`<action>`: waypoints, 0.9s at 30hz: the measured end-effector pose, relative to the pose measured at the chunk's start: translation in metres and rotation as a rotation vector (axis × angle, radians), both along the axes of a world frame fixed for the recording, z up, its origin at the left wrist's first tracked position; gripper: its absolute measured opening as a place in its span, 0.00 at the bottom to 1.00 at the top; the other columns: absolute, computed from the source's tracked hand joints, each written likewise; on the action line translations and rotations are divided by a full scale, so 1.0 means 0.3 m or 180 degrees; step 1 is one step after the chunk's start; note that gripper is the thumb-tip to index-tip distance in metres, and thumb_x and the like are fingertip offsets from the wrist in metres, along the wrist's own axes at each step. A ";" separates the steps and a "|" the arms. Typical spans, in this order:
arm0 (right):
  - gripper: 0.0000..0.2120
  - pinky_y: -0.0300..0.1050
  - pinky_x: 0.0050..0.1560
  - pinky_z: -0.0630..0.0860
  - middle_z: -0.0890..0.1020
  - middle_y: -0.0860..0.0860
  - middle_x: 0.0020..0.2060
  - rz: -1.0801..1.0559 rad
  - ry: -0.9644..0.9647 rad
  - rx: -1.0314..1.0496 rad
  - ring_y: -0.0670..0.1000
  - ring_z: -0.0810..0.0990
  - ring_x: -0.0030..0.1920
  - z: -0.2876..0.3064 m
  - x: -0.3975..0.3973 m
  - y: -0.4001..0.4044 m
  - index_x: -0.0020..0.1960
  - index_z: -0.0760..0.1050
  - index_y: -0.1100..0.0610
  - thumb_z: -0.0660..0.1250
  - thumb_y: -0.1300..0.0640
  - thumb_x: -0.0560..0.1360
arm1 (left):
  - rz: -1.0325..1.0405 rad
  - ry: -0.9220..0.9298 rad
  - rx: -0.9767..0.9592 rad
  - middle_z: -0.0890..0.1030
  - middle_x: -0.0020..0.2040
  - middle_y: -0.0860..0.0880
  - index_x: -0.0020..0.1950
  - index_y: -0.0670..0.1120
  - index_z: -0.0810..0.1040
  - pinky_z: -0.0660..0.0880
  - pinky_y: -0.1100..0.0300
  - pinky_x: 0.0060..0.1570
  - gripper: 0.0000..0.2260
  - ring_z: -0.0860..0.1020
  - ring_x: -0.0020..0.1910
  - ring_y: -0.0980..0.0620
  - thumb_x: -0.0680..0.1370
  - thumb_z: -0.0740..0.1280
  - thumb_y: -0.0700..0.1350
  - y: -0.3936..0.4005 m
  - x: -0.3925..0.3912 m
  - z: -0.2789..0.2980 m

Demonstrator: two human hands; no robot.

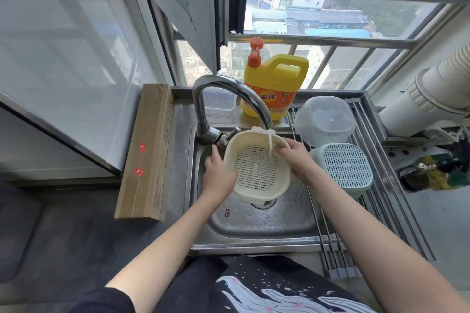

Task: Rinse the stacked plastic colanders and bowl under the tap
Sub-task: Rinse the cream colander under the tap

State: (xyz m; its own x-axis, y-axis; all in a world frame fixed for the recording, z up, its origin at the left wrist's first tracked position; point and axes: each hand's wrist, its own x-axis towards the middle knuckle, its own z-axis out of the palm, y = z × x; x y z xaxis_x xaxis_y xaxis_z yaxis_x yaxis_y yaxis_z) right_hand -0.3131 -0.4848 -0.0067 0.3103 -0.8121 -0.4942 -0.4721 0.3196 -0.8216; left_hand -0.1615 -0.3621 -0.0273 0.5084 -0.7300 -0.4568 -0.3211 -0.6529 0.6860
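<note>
A cream plastic colander [256, 169] is held over the steel sink [254, 223], tilted so its slotted bottom faces me. Water runs from the curved tap [229, 94] onto its upper right rim. My left hand [218, 173] grips its left rim and my right hand [296, 156] grips its right rim. A pale green colander [346, 169] lies upside down on the drying rack to the right. Behind it, a clear plastic bowl [324, 122] also rests upside down.
A yellow dish soap jug [273, 89] with an orange pump stands behind the tap. A long cardboard box [147, 152] lies along the sink's left edge. The roll-up drying rack [368, 211] spans the sink's right side. A white duct [432, 91] runs at far right.
</note>
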 end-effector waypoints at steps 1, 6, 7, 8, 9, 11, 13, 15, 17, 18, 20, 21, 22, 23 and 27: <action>0.17 0.49 0.52 0.73 0.81 0.50 0.47 0.0072 -0.0158 0.0069 0.51 0.77 0.50 0.004 0.004 0.008 0.57 0.79 0.51 0.60 0.66 0.76 | 0.0368 0.0842 0.0228 0.72 0.65 0.44 0.76 0.47 0.58 0.81 0.50 0.46 0.27 0.78 0.54 0.43 0.78 0.62 0.44 -0.008 0.006 -0.006; 0.15 0.48 0.57 0.70 0.79 0.55 0.54 0.0567 0.0928 -0.3089 0.55 0.75 0.56 -0.003 -0.013 0.076 0.54 0.75 0.60 0.65 0.67 0.68 | 0.0651 0.1719 0.0058 0.81 0.51 0.46 0.60 0.46 0.73 0.82 0.52 0.32 0.11 0.82 0.41 0.46 0.79 0.59 0.43 -0.010 0.006 -0.041; 0.12 0.50 0.53 0.72 0.80 0.56 0.51 0.0970 0.1140 -0.3692 0.57 0.77 0.53 -0.008 -0.010 0.102 0.50 0.75 0.60 0.64 0.68 0.67 | 0.0648 0.1688 -0.0012 0.80 0.53 0.46 0.59 0.47 0.72 0.82 0.51 0.34 0.11 0.82 0.45 0.46 0.78 0.58 0.40 -0.015 0.004 -0.048; 0.11 0.51 0.52 0.73 0.80 0.57 0.49 0.1616 0.1303 -0.3925 0.58 0.78 0.51 -0.021 -0.005 0.127 0.48 0.75 0.60 0.62 0.68 0.67 | 0.0636 0.1695 -0.0052 0.79 0.54 0.47 0.58 0.48 0.71 0.82 0.50 0.35 0.13 0.81 0.48 0.45 0.77 0.58 0.36 -0.017 -0.001 -0.050; 0.13 0.51 0.53 0.73 0.80 0.57 0.52 0.2270 0.1535 -0.3742 0.59 0.78 0.53 -0.028 0.004 0.157 0.52 0.75 0.60 0.60 0.66 0.69 | 0.0637 0.1739 -0.0096 0.78 0.56 0.46 0.58 0.49 0.70 0.82 0.49 0.36 0.16 0.80 0.51 0.44 0.76 0.57 0.32 -0.021 -0.007 -0.050; 0.24 0.54 0.69 0.62 0.69 0.59 0.70 0.2715 0.2343 -0.2747 0.59 0.66 0.70 -0.080 0.010 0.190 0.71 0.64 0.59 0.56 0.60 0.76 | 0.0626 0.1743 -0.0203 0.77 0.57 0.45 0.61 0.49 0.69 0.82 0.48 0.38 0.21 0.78 0.54 0.44 0.74 0.56 0.28 -0.025 -0.021 -0.049; 0.31 0.52 0.76 0.40 0.50 0.59 0.77 0.2424 0.3044 -0.2184 0.56 0.44 0.77 -0.121 0.005 0.184 0.78 0.44 0.61 0.52 0.51 0.81 | 0.0658 0.1524 -0.0351 0.76 0.56 0.46 0.62 0.49 0.69 0.81 0.50 0.37 0.21 0.76 0.55 0.45 0.74 0.57 0.30 -0.026 -0.036 -0.038; 0.35 0.52 0.75 0.35 0.46 0.60 0.77 0.2368 0.3336 -0.1912 0.55 0.39 0.77 -0.154 0.014 0.201 0.77 0.40 0.63 0.45 0.41 0.80 | 0.0619 0.0996 -0.0557 0.76 0.55 0.46 0.63 0.48 0.70 0.80 0.50 0.41 0.21 0.75 0.54 0.45 0.73 0.59 0.32 -0.033 -0.049 -0.020; 0.37 0.58 0.75 0.40 0.50 0.59 0.77 0.2729 0.2886 -0.1392 0.57 0.45 0.77 -0.175 0.046 0.221 0.78 0.44 0.61 0.41 0.37 0.79 | 0.0455 0.0530 -0.0660 0.77 0.57 0.44 0.64 0.46 0.71 0.73 0.56 0.49 0.22 0.75 0.56 0.44 0.71 0.60 0.33 -0.042 -0.056 -0.024; 0.37 0.58 0.75 0.43 0.51 0.58 0.77 0.2928 0.2546 -0.1053 0.57 0.48 0.77 -0.169 0.055 0.225 0.78 0.45 0.60 0.42 0.36 0.78 | 0.0446 0.0447 -0.0660 0.76 0.57 0.42 0.64 0.45 0.70 0.70 0.58 0.49 0.22 0.74 0.56 0.44 0.71 0.60 0.33 -0.044 -0.055 -0.027; 0.38 0.56 0.76 0.46 0.52 0.57 0.77 0.3218 0.2327 -0.1187 0.56 0.50 0.77 -0.154 0.024 0.198 0.78 0.45 0.59 0.47 0.36 0.78 | 0.0581 0.0536 -0.0605 0.75 0.56 0.42 0.63 0.46 0.69 0.74 0.55 0.49 0.20 0.74 0.54 0.44 0.72 0.61 0.33 -0.044 -0.048 -0.035; 0.37 0.55 0.76 0.43 0.52 0.56 0.77 0.3294 0.2540 -0.1708 0.56 0.50 0.77 -0.150 -0.001 0.172 0.78 0.45 0.58 0.51 0.38 0.79 | 0.0636 0.0677 -0.0596 0.75 0.55 0.43 0.61 0.47 0.68 0.77 0.50 0.50 0.19 0.74 0.53 0.44 0.72 0.61 0.34 -0.044 -0.046 -0.032; 0.37 0.54 0.75 0.37 0.52 0.57 0.77 0.3266 0.2896 -0.2260 0.55 0.47 0.77 -0.147 -0.025 0.150 0.78 0.43 0.59 0.55 0.42 0.79 | 0.0640 0.0833 -0.0623 0.75 0.52 0.46 0.59 0.48 0.67 0.79 0.45 0.49 0.18 0.75 0.52 0.45 0.72 0.61 0.34 -0.045 -0.047 -0.031; 0.38 0.54 0.73 0.31 0.50 0.58 0.77 0.3126 0.3248 -0.2524 0.56 0.43 0.77 -0.142 -0.040 0.143 0.78 0.41 0.60 0.59 0.48 0.78 | 0.0632 0.0976 -0.0663 0.75 0.50 0.48 0.58 0.49 0.66 0.79 0.41 0.48 0.17 0.75 0.52 0.46 0.72 0.62 0.34 -0.051 -0.055 -0.024; 0.36 0.60 0.75 0.42 0.61 0.59 0.74 0.2668 0.2474 -0.1592 0.59 0.60 0.74 -0.176 0.019 0.223 0.77 0.49 0.59 0.60 0.53 0.74 | 0.0441 0.0936 -0.0594 0.76 0.53 0.44 0.57 0.51 0.68 0.80 0.41 0.46 0.19 0.76 0.52 0.44 0.69 0.62 0.34 -0.085 -0.081 -0.009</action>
